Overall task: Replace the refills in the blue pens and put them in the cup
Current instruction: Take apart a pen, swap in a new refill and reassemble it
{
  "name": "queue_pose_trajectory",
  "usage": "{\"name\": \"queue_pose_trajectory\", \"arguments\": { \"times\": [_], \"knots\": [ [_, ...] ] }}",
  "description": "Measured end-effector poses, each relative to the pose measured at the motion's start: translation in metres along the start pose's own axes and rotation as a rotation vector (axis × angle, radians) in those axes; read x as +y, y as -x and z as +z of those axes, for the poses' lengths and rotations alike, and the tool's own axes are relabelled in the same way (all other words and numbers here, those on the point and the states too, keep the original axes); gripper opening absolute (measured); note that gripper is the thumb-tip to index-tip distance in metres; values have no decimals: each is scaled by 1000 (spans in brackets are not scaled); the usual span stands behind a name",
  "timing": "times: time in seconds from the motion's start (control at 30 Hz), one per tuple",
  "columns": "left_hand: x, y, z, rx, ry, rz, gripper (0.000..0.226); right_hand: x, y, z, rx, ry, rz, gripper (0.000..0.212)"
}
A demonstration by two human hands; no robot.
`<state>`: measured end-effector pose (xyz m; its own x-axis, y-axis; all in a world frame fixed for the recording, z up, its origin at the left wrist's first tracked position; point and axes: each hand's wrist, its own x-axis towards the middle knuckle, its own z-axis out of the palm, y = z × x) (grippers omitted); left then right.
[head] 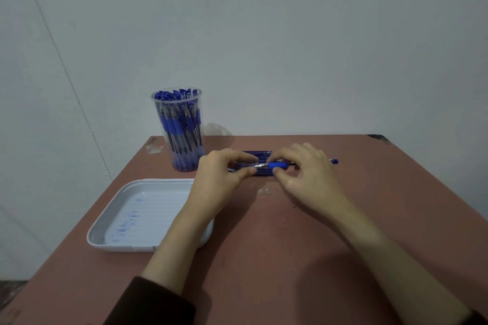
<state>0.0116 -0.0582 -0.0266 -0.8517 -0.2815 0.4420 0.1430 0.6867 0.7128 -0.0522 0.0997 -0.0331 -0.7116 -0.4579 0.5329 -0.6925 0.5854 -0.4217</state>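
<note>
A blue pen (277,165) lies level between my two hands, its blue grip showing between them and its blue end cap sticking out to the right. My right hand (303,169) grips the barrel. The fingertips of my left hand (221,171) pinch the silvery tip end. Beneath the pen a row of dark blue refills (260,172) lies on the table. At the back left stands a clear plastic cup (182,129) packed with several blue pens.
A white tray (137,216) smeared with blue ink sits at the left under my left forearm. Small clear scraps (264,191) lie near the refills, more (154,148) left of the cup. The reddish table (290,245) ends at a grey wall behind.
</note>
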Motion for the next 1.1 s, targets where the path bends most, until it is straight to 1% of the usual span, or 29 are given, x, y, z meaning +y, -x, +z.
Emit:
{"name": "queue_pose_trajectory", "arguments": {
  "times": [0.1,0.2,0.3,0.63,0.83,0.87,0.9,0.97,1.0,1.03,1.07,1.1],
  "knots": [
    [-1,1,0,-78,23,15,18,-3,2,0,-39,-102,-18,16],
    [-1,1,-2,-78,86,10,18,-3,2,-2,-57,-224,70,15],
    [0,0,-3,-63,171,17,16,-3,0,-2,-40,-310,99,11],
    [-6,0,-3,-76,240,5,15,-6,-2,1,-76,-391,94,13],
    [-6,1,-15,-45,223,8,26,-14,3,10,-69,-513,66,14],
    [-4,0,-19,-1,209,19,27,-19,0,12,-75,-505,40,16],
    [-2,-1,-23,82,197,36,28,-25,-5,13,-77,-487,13,18],
    [-3,-6,-36,339,176,89,26,-39,-24,13,-56,-501,-4,18],
    [-7,-11,-44,472,128,117,27,-47,-38,10,-29,-546,6,18],
    [-12,-16,-53,567,56,127,32,-55,-53,7,6,-595,23,20],
    [-19,-22,-60,610,-9,114,40,-64,-70,3,42,-648,36,23],
    [-27,-29,-66,605,-52,83,51,-74,-87,-2,81,-711,38,25]
  ]
}}
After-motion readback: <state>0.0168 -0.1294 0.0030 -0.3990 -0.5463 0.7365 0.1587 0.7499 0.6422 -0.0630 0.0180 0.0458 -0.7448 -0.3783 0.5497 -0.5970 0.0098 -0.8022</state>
